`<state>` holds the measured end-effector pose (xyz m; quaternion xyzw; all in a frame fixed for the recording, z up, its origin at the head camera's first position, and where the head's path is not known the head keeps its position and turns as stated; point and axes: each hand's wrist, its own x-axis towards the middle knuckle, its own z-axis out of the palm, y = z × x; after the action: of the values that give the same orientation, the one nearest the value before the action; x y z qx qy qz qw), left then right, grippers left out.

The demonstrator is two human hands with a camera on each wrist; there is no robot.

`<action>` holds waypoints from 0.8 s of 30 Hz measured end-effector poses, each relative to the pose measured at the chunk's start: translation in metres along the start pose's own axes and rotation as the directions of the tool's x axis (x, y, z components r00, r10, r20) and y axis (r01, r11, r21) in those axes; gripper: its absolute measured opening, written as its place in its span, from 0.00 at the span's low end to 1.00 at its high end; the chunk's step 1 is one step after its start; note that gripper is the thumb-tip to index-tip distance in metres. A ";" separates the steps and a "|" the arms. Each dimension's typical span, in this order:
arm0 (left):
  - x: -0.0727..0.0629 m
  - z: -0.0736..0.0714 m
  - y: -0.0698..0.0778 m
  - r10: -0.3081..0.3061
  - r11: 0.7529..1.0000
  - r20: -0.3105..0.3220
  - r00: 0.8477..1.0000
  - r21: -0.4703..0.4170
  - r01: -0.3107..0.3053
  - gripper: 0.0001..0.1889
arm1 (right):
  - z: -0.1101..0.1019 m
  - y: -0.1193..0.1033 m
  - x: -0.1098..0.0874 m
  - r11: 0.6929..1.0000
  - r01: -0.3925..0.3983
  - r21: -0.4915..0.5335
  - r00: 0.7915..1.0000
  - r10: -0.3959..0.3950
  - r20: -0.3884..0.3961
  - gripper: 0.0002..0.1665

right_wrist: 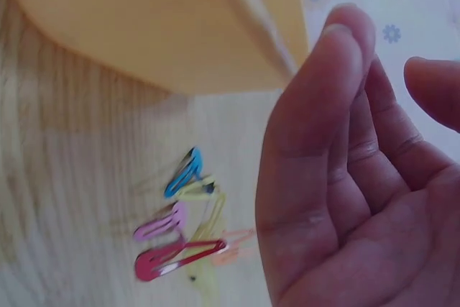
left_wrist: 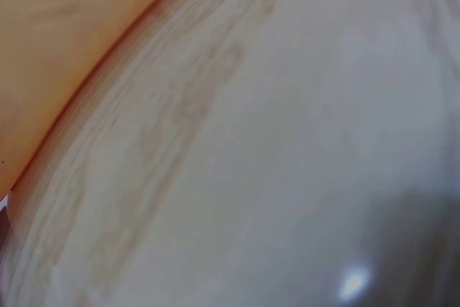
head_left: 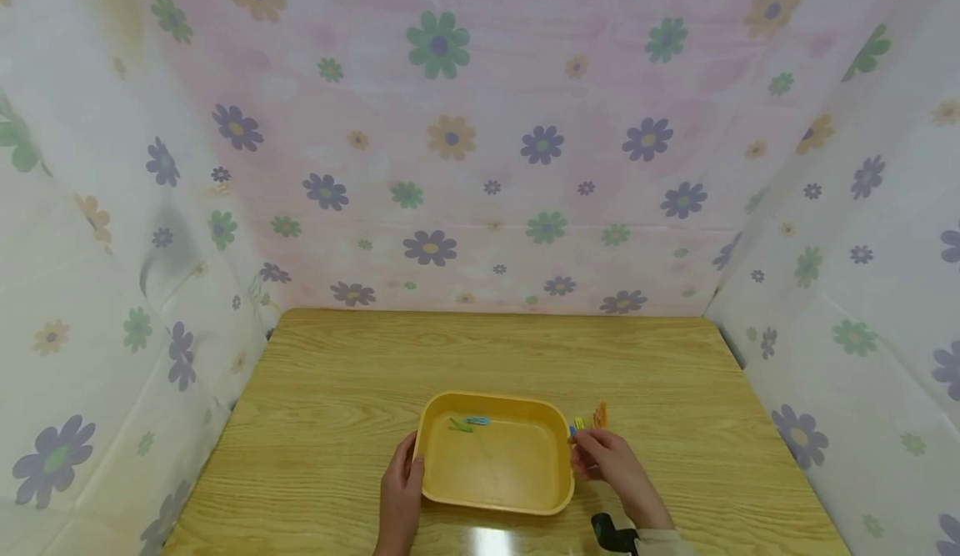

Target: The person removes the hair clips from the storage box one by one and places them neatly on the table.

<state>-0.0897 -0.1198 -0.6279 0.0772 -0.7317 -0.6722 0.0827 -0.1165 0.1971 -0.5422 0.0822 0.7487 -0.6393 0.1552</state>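
A yellow rectangular tray (head_left: pixel 498 508) sits on the wooden table, a green hair clip (head_left: pixel 461 427) and a blue hair clip (head_left: pixel 477 421) lying inside near its back left. My left hand (head_left: pixel 401 489) grips the tray's left side. Just off the right rim is my right hand (head_left: pixel 611 460), thumb and forefinger tips together; whether anything lies between them is hidden. Below it, in the right wrist view, loose snap clips lie on the table: another blue clip (right_wrist: pixel 185 172), a pink clip (right_wrist: pixel 162 224), a red clip (right_wrist: pixel 176 258), yellow clips (right_wrist: pixel 215 210) and orange clips (right_wrist: pixel 233 246).
The wood-grain table (head_left: pixel 360 364) is enclosed at the back and both sides by flower-printed sheets (head_left: pixel 495 164). A black strap (head_left: pixel 613 533) is on the right wrist. Mostly tabletop and a slice of tray wall (left_wrist: pixel 65 26) fill the left wrist view.
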 end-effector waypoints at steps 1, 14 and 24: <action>0.001 0.000 -0.004 0.004 1.000 -0.003 1.000 -0.002 -0.004 0.17 | 0.001 -0.002 0.000 1.000 0.007 -0.002 1.000 -0.007 0.005 0.26; -0.001 0.000 -0.003 0.013 1.000 -0.011 1.000 0.012 -0.013 0.17 | 0.019 -0.015 0.004 0.994 0.110 0.007 0.988 -0.110 0.106 0.28; -0.001 0.001 -0.003 0.014 1.000 -0.008 1.000 -0.002 -0.014 0.18 | 0.034 -0.020 0.016 0.985 0.171 0.016 0.980 -0.172 0.099 0.27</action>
<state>-0.0891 -0.1189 -0.6307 0.0746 -0.7313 -0.6720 0.0902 -0.1334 0.1593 -0.5339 -0.0141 0.7418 -0.6564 0.1367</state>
